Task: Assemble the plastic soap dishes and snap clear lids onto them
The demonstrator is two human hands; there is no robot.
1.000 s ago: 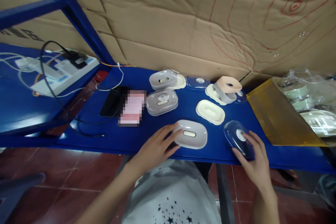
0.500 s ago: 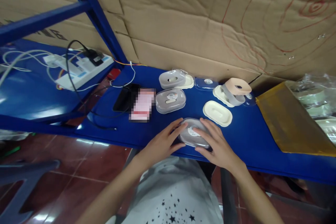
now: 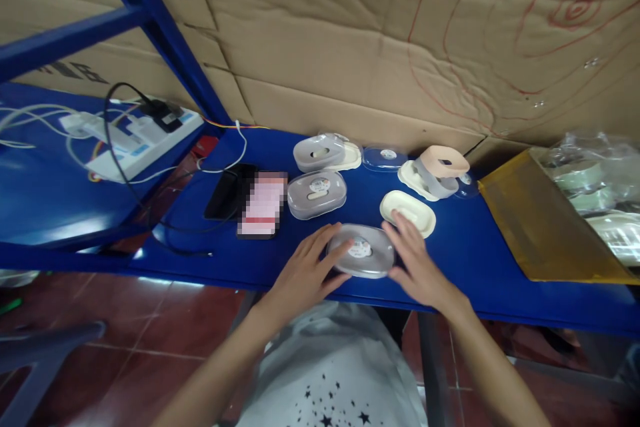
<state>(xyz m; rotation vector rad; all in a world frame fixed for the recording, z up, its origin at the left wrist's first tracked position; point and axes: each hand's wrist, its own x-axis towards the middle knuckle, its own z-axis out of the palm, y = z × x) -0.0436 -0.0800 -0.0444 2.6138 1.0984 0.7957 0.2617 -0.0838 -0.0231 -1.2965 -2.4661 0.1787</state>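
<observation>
A grey oval box with a clear cover and a round label (image 3: 377, 255) lies near the table's front edge. My left hand (image 3: 311, 267) holds its left side, with fingertips on the cover. At the box's right end is my right hand (image 3: 417, 263), fingers spread, its upper fingers over the edge of a cream oval tray (image 3: 410, 207). Behind and to the left sits another covered grey box (image 3: 327, 203). Farther back are an open grey oval piece (image 3: 306, 155), a clear cover (image 3: 375, 161), and a peach ring (image 3: 440, 155) stacked on a grey one.
Two phones (image 3: 273, 195) lie left of the boxes, beside a black cable. A white power strip (image 3: 120, 161) with plugs is farther left. On the right, a yellow-edged bin (image 3: 535, 227) stands by plastic-wrapped green pieces. Cardboard (image 3: 310, 33) rises behind the table.
My right hand has come off the top of the covered box and spread out toward the cream tray. My left hand stays on the box. The whole view has shifted slightly.
</observation>
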